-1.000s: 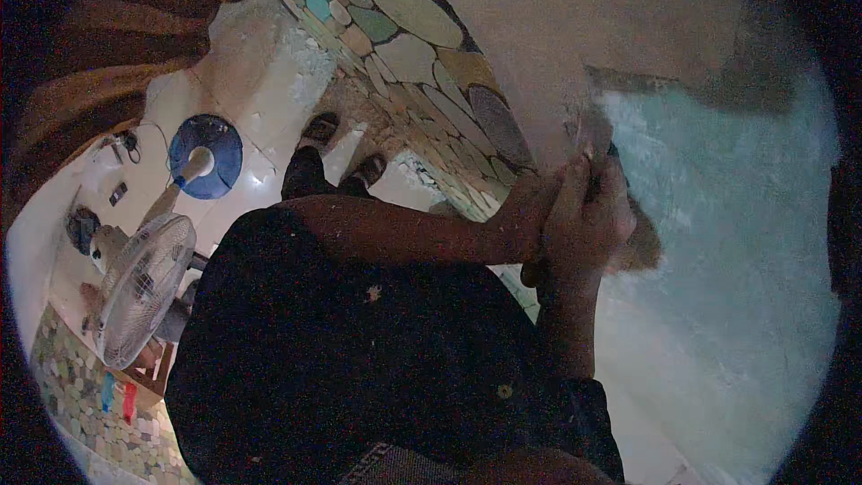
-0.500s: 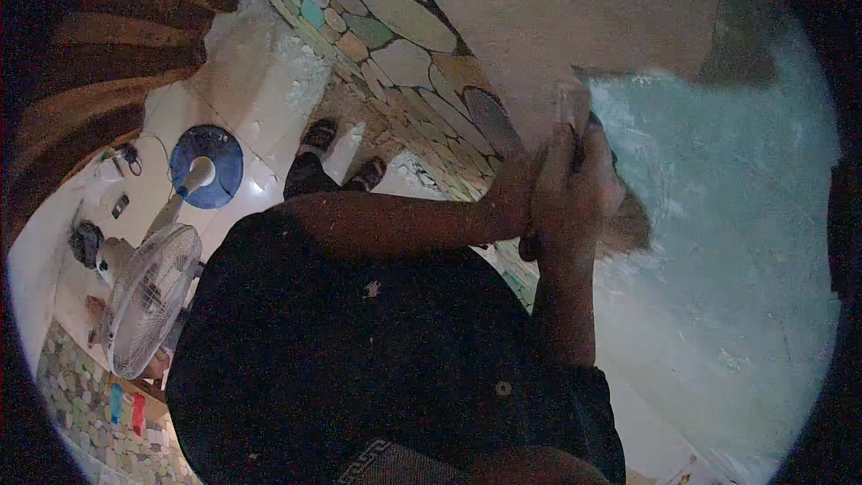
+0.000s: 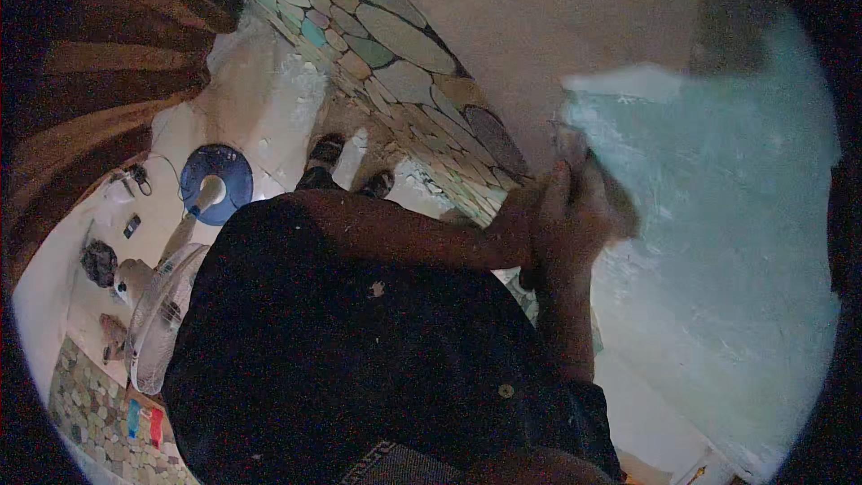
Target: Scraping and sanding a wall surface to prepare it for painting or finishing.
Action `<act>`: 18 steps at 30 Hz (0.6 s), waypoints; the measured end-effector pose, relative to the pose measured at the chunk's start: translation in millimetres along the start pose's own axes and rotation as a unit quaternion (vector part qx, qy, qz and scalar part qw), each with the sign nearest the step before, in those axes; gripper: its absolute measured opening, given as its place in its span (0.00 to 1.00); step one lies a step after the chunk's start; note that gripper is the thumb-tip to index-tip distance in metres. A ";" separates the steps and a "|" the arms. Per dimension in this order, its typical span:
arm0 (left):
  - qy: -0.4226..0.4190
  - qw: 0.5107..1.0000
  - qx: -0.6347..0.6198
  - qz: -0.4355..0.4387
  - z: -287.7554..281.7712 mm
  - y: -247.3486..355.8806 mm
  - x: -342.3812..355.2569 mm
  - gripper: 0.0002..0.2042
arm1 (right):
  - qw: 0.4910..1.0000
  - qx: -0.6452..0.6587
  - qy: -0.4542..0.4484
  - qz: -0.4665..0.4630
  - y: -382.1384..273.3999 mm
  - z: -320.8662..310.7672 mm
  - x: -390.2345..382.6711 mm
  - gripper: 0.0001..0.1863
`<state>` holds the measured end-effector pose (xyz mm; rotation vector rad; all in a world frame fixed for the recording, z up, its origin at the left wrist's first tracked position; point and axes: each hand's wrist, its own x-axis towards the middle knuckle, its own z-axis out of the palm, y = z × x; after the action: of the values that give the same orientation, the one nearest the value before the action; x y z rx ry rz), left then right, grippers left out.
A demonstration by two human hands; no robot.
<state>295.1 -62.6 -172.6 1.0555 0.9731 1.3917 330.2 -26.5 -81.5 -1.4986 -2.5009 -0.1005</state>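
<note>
My right hand (image 3: 582, 216) is closed around a flat-bladed tool that looks like a putty knife (image 3: 566, 137). Its pale blade points up against the wall, blurred by motion. Beside the right wrist is my left hand (image 3: 514, 229), its arm crossing in front of my body. The left fingers are hidden behind the right hand, so what they hold does not show. Right of both hands the wall carries a pale turquoise coat (image 3: 718, 233). Above them lies a bare beige-brown stretch of wall (image 3: 548, 18), meeting the coat along an uneven edge.
Stone-patterned cladding (image 3: 404, 36) runs diagonally down the wall left of my hands. A standing fan (image 3: 166, 319) with a round blue base (image 3: 215, 181) is on the floor to the left. Brown curtains (image 3: 117, 58) hang at upper left. A phone-like object (image 3: 132, 225) lies near the fan.
Both hands and the tool have moved slightly downward in the picture along the wall. The view has shifted a little, and the fan is more covered by my body.
</note>
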 end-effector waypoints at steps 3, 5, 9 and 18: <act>0.059 0.995 0.055 0.054 3.9 -4.2 4.3 0.23 | 0.992 -0.021 -0.074 0.097 -3.7 -1.4 0.3 0.12; 0.101 0.989 0.074 0.075 8.2 -10.7 2.4 0.24 | 0.993 0.047 -0.061 0.093 -6.0 -1.8 0.1 0.12; 0.027 0.999 0.022 0.027 22.4 -28.8 -6.4 0.24 | 0.994 0.070 -0.037 0.074 -2.8 3.5 0.0 0.13; 0.119 0.984 0.126 0.041 25.1 -29.9 2.4 0.26 | 0.998 0.053 -0.014 0.015 15.7 5.4 -5.9 0.13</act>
<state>327.3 -57.8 -194.4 1.1409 1.3207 1.5156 345.8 -23.1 -88.9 -1.5052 -2.4617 0.0572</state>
